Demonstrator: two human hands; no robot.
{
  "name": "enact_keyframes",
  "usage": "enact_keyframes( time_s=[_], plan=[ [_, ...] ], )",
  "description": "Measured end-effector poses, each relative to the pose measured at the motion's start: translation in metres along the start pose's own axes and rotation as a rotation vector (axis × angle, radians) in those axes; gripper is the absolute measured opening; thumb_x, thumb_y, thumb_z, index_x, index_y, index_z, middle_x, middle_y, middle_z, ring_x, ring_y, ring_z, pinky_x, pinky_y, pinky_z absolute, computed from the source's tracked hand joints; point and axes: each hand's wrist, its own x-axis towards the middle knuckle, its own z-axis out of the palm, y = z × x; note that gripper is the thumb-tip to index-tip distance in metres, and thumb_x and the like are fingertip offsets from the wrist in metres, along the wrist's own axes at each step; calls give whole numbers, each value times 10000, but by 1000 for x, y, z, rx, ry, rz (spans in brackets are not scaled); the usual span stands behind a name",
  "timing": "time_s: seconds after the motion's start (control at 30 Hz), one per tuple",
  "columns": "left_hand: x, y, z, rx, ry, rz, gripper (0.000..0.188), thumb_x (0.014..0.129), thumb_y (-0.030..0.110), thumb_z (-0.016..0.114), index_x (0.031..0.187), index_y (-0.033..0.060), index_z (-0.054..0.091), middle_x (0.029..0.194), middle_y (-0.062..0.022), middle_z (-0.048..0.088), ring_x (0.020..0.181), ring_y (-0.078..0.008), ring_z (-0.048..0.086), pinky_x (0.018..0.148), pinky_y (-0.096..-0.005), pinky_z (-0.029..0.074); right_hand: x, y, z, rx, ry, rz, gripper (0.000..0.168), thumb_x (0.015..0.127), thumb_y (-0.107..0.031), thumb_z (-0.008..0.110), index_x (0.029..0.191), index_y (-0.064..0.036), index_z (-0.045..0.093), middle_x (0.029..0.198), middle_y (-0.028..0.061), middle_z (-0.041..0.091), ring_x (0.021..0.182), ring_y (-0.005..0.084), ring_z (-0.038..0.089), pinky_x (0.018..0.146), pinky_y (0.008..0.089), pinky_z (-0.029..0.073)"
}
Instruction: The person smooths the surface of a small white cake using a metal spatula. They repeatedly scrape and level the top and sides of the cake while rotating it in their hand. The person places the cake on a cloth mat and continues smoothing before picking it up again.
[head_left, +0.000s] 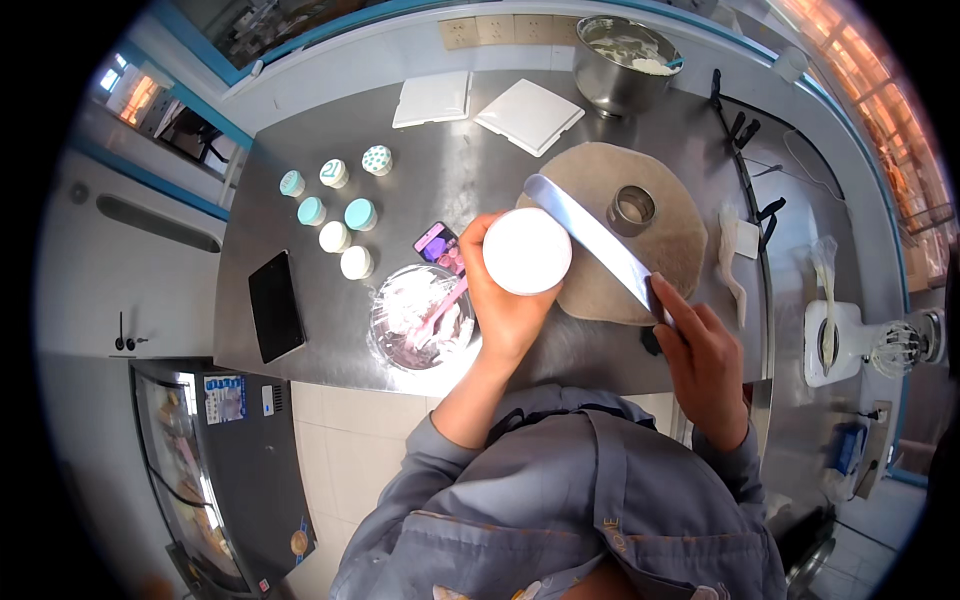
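My left hand (501, 300) is wrapped around a round cup (526, 250) whose top is smooth and white, like cream. By its handle, my right hand (701, 351) holds a long metal icing spatula (592, 234). The blade slants up and left beside the cup's right edge; whether they touch I cannot tell. Under the spatula lies a round beige mat (671, 195) with a short metal ring (631, 210) on it. Left of my left wrist, a clear bowl (379, 341) holds white cream and a pink spatula (442, 309). A lit phone (438, 246) lies behind the bowl.
Several small cakes with turquoise or white tops (361, 214) stand left on the steel table (337, 300), near a black tablet (277, 307). White boards (529, 116) and a steel mixing bowl (615, 86) are at the back. Knives (739, 131) and a white mixer (832, 337) are right.
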Motion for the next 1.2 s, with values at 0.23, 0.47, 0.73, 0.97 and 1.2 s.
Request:
enact_keyframes(
  time_s=[0.23,0.47,0.73,0.97,1.2],
  plan=[
    [-3,4,3,-65,-2,9,750,549,-7,768,1155,81,335,1096,-55,397,1044,-178,457,892,-300,398,-3,-7,-3,-67,-51,-3,430,783,-117,596,1206,-148,525,691,62,515,541,200,509,507,301,417],
    [-2,9,4,-102,-13,-8,739,551,-32,745,1152,81,330,1091,-55,404,1036,-174,461,890,-299,401,-4,-9,-3,-69,-45,-3,436,782,-130,598,1211,-154,522,687,60,509,532,201,505,499,303,414],
    [-4,8,5,-111,-24,-16,745,560,-45,729,1162,83,310,1080,-63,418,1023,-172,473,877,-295,413,-6,-7,-1,-69,-60,-7,445,778,-125,602,1214,-154,519,684,59,506,532,199,505,497,302,415],
    [-4,5,4,-143,-28,-13,716,596,-38,724,1165,72,304,1067,-74,458,999,-170,502,865,-291,422,-6,-9,0,-60,-78,-6,451,774,-112,604,1214,-149,516,689,64,510,537,203,510,501,301,421],
    [-4,5,7,-180,-17,18,665,643,-15,723,1157,48,306,1056,-89,485,977,-167,526,853,-286,425,-5,-12,1,-34,-92,-17,457,768,-98,605,1214,-137,511,707,68,527,560,211,527,507,308,429]
  ],
)
